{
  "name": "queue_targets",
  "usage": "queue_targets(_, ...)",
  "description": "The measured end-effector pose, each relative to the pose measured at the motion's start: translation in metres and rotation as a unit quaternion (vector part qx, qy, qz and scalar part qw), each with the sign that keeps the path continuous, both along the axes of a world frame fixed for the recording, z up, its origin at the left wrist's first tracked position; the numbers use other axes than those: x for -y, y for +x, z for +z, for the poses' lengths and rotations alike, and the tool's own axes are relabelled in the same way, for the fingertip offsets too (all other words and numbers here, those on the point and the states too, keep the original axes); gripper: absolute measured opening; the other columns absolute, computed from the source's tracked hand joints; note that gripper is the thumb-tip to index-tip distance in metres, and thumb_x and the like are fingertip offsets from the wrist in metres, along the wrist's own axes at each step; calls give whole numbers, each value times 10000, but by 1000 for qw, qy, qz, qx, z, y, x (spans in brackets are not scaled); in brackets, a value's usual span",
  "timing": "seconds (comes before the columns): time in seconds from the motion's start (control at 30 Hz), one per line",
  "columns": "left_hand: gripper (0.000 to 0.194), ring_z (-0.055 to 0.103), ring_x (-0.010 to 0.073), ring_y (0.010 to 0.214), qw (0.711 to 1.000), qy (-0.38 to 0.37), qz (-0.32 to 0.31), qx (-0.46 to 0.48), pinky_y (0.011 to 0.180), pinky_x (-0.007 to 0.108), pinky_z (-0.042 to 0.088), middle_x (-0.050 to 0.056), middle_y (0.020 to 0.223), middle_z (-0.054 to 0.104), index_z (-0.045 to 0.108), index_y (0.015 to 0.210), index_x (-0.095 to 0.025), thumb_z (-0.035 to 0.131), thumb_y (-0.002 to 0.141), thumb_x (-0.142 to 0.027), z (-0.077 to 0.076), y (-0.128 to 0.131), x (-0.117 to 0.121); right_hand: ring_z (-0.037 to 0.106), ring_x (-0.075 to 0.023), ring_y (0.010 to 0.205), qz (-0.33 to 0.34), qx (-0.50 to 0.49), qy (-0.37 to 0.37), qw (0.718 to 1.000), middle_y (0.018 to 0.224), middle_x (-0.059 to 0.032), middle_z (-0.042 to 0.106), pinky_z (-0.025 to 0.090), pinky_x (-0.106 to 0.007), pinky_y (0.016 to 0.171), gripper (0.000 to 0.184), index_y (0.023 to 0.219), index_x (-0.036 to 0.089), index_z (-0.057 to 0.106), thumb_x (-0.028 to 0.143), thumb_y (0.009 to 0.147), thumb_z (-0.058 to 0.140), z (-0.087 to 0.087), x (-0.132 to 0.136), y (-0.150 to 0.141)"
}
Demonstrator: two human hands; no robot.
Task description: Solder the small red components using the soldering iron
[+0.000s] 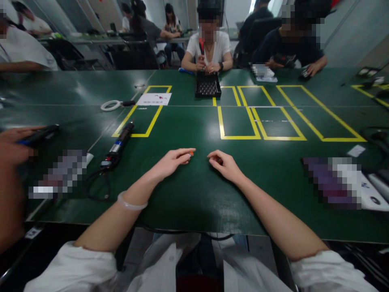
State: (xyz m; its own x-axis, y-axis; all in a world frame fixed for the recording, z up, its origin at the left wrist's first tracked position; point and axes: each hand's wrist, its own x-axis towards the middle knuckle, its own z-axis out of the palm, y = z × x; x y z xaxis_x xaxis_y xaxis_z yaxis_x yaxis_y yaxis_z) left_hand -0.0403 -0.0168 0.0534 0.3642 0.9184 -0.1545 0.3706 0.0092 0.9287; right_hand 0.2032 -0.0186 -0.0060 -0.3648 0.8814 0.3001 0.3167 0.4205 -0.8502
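My left hand (173,160) is over the green table, its fingers stretched to the right and the thumb below them. A small orange piece (191,153) shows between its thumb and fingertips; its kind is too small to make out. Across a narrow gap, my right hand (225,164) has its fingers curled in and the thumb close to the index fingertip. Whatever it may hold is hidden by the fingers. Both forearms lie low over the front part of the table (206,202).
Left of my hands lies an electric screwdriver (117,146) with a cable. Yellow tape outlines (240,137) mark the table. A black tray (208,86) stands before a person opposite. A white sheet (154,99) and a white cable coil (110,106) are at the left. Another person's hand (18,142) reaches in.
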Motion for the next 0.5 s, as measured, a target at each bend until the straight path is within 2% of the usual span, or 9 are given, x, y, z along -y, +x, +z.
queue_targets(0.07, 504, 567, 163, 918, 999, -3, -47, 4, 853, 315, 447, 69, 1109, 645, 586, 1309, -187, 582, 852, -400, -2, 16, -3, 551, -120, 686, 18, -31, -22, 999, 825, -4, 603, 438, -244, 625, 202, 1074, 195, 581, 262, 884, 568, 0, 1, -1)
queue_targets(0.17, 574, 537, 142, 821, 995, -11, -92, 21, 779, 287, 423, 34, 935, 623, 496, 1387, -189, 593, 849, -365, -6, 27, -6, 557, -117, 684, 61, -60, -54, 995, 857, -1, 617, 443, -240, 613, 322, 1165, 204, 533, 283, 862, 614, 0, 2, -3)
queue_targets(0.27, 594, 534, 141, 828, 992, -24, -115, 50, 774, 280, 415, 22, 905, 592, 450, 1405, -192, 596, 853, -358, -14, 29, -7, 559, -118, 692, 88, -49, -64, 993, 863, -8, 627, 447, -243, 618, 292, 1132, 200, 564, 309, 867, 619, 1, 3, -4)
queue_targets(0.37, 577, 550, 141, 833, 991, -28, -111, 68, 785, 285, 423, 21, 908, 595, 454, 1374, -184, 609, 848, -362, -22, 29, -6, 554, -122, 699, 80, -37, -63, 994, 841, -12, 627, 442, -246, 626, 207, 1038, 189, 609, 324, 881, 605, 2, 4, -5)
queue_targets(0.5, 487, 584, 143, 847, 995, 1, -64, 76, 794, 291, 453, 38, 943, 615, 508, 1223, -161, 666, 802, -351, -28, 31, -4, 545, -122, 690, 41, -53, -68, 995, 824, -12, 624, 433, -246, 614, 197, 1006, 187, 614, 339, 879, 610, 4, 3, -6)
